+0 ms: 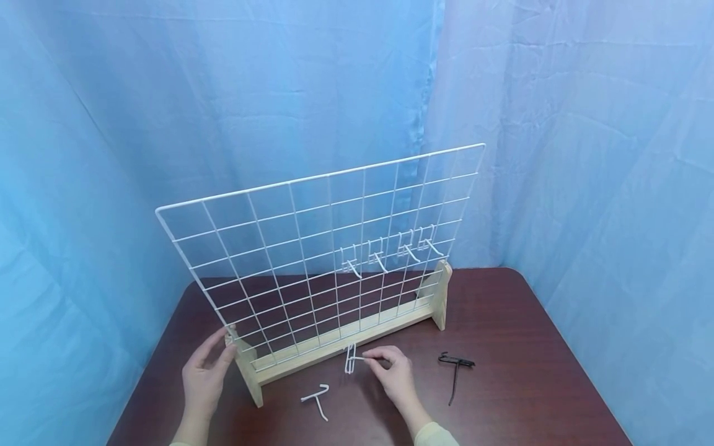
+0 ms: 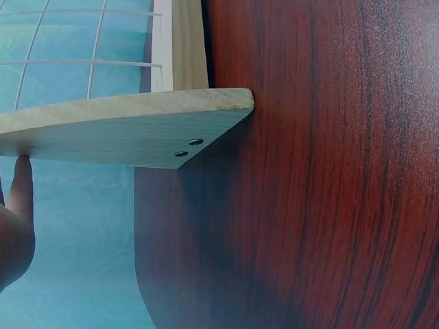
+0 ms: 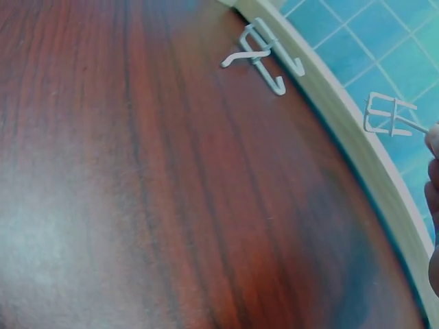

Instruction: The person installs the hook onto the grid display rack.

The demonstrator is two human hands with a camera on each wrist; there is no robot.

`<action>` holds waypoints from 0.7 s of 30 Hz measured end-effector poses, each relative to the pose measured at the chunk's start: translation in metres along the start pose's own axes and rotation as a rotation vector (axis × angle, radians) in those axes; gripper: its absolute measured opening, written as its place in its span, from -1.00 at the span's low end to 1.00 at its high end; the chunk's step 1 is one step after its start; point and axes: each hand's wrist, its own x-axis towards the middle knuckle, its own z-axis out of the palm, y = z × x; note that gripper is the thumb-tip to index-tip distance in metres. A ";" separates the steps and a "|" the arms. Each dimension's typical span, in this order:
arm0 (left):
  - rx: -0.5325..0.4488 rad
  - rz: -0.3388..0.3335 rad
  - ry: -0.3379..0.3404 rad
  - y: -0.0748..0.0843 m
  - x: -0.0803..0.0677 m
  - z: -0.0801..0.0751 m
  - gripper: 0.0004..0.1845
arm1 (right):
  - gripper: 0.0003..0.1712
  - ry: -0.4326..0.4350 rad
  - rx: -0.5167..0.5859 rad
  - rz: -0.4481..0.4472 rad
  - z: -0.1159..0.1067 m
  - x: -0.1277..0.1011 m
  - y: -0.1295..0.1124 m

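Note:
A white wire grid panel [image 1: 312,215] stands in a wooden stand [image 1: 346,334] on the table. My left hand [image 1: 203,375] holds the top of the stand's left upright, thumb and fingers around it; a finger [image 2: 24,185] touches the upright's outer face in the left wrist view. My right hand [image 1: 393,371] pinches a white wire hook [image 1: 350,359] by the end of its prong, with its double back frame toward the grid, in front of the stand's lower bar. Another white hook [image 1: 317,399] lies on the table between my hands.
Several white hooks [image 1: 378,260] hang in a row on the grid's right half. A black hook [image 1: 456,362] lies on the dark red-brown table [image 1: 519,384], right of my right hand. Blue curtains [image 1: 251,93] surround the table's back and sides.

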 end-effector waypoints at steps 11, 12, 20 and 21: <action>0.018 -0.005 0.000 -0.003 0.001 0.000 -0.61 | -0.72 0.163 -0.019 -0.093 -0.017 0.018 -0.010; 0.014 -0.005 0.001 -0.002 0.001 0.000 -0.61 | -0.72 0.173 -0.020 -0.097 -0.019 0.020 -0.011; 0.069 -0.014 -0.003 -0.003 0.000 0.000 -0.59 | -0.76 0.241 -0.025 -0.068 -0.033 0.033 -0.024; 0.080 -0.015 -0.004 -0.003 0.000 0.000 -0.59 | -0.76 0.252 -0.030 -0.068 -0.034 0.035 -0.025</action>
